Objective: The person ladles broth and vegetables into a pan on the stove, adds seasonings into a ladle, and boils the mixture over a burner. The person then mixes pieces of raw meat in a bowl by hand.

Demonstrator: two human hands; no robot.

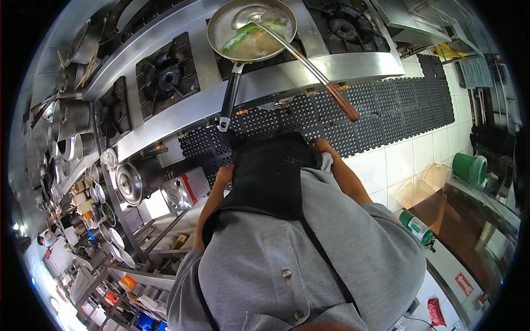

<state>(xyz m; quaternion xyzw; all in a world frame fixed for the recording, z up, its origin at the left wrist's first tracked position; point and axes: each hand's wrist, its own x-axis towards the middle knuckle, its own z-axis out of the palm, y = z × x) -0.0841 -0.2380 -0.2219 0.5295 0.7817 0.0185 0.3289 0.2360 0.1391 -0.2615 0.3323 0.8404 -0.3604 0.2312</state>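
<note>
My left hand point(224, 175) is down at the left edge of a black apron point(265, 190). My right hand point(319, 145) is at its opposite edge. Both hands look curled round the apron cloth, though most of the fingers are hidden. In front of me, a frying pan point(212, 30) with a black handle rests on a stove burner. Cloudy liquid and a long green vegetable point(238, 37) are in the pan. A ladle point(298, 53) lies across its rim, bowl in the liquid and wooden handle end jutting past the stove edge, apart from my hands.
The steel stove point(149, 129) has further burners point(167, 78) on both sides of the pan. Black rubber matting point(381, 110) covers the tiled floor. A lidded steel pot point(130, 183) stands at left, near shelves of bowls. A green container point(469, 169) sits at right.
</note>
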